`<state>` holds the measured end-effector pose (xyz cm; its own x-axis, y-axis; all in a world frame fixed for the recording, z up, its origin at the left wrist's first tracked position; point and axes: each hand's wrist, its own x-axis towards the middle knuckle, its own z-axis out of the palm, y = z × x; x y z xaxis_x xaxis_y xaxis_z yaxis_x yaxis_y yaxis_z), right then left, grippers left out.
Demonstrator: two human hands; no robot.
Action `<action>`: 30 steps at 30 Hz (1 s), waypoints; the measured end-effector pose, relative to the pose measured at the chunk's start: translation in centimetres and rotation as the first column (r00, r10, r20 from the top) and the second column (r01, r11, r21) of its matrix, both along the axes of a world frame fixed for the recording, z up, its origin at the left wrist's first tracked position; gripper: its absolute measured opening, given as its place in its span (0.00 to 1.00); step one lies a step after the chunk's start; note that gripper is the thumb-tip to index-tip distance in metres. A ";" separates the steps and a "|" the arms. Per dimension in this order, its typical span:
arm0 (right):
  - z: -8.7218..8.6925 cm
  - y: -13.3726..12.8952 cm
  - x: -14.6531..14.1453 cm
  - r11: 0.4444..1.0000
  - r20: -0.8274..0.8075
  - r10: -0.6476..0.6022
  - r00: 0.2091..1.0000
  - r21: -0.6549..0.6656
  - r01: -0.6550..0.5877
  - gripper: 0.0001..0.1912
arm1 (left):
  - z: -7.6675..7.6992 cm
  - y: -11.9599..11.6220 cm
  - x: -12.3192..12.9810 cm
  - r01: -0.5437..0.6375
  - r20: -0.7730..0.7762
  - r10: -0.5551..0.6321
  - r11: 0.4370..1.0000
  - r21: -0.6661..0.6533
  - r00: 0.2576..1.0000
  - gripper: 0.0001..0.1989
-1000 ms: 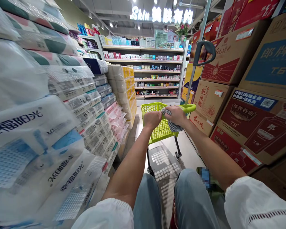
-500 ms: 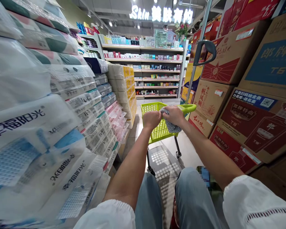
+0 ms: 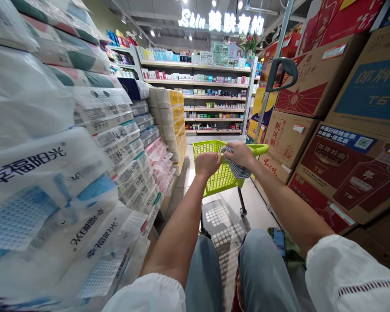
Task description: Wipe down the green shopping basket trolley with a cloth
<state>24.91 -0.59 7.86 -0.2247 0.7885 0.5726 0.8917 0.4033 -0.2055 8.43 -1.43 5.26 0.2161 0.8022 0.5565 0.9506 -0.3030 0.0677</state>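
A lime-green shopping cart (image 3: pixel 225 179) stands in front of my knees, its basket made of plastic mesh. My left hand (image 3: pixel 208 164) is closed in a fist around the left part of its handle (image 3: pixel 260 149). On the same bar, farther right, my right hand (image 3: pixel 238 154) presses a grey-and-white striped cloth (image 3: pixel 241 170) against it. The cloth hangs down below my fingers over the basket. The handle's right end shows bare beyond my right hand. My fingertips are mostly hidden behind the bar and the cloth.
Stacked packs of tissue paper (image 3: pixel 117 149) rise close on the left. Cardboard boxes (image 3: pixel 354 167) are piled on the right, behind a metal pole (image 3: pixel 273 65) with a dark grip (image 3: pixel 287 73). Shelves of small products (image 3: pixel 211 82) stand across the far end. Tiled floor runs between.
My right hand has slid slightly right along the handle with the striped cloth. My left hand stays closed on the bar, and the cart is almost unmoved.
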 end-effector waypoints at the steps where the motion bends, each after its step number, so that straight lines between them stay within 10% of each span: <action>1: 0.2 0.4 0.8 0.999 -0.033 -0.030 0.999 -0.028 0.030 0.16 | 0.0 -0.1 -0.3 0.003 -0.001 -0.003 1.000 0.002 1.000 0.28; 7: 0.8 1.3 3.5 0.999 -0.129 -0.005 0.992 0.041 0.010 0.17 | 0.1 -0.1 -1.5 0.010 -0.008 -0.010 1.000 0.022 1.000 0.30; 20: -0.6 -1.2 -1.2 0.993 -0.037 0.105 0.994 0.062 -0.103 0.19 | 2.5 0.7 -2.0 0.064 -0.105 -0.067 0.997 -0.034 0.992 0.24; 30: -0.8 -0.2 1.5 0.998 -0.088 -0.045 0.995 0.027 0.048 0.18 | 0.2 1.6 -0.5 0.024 -0.001 -0.024 1.000 -0.006 1.000 0.29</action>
<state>26.40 -0.78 7.07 -0.1359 0.7794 0.6117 0.8887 0.3688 -0.2724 7.88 0.17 5.45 0.2361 0.8003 0.5512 0.9431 -0.3253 0.0684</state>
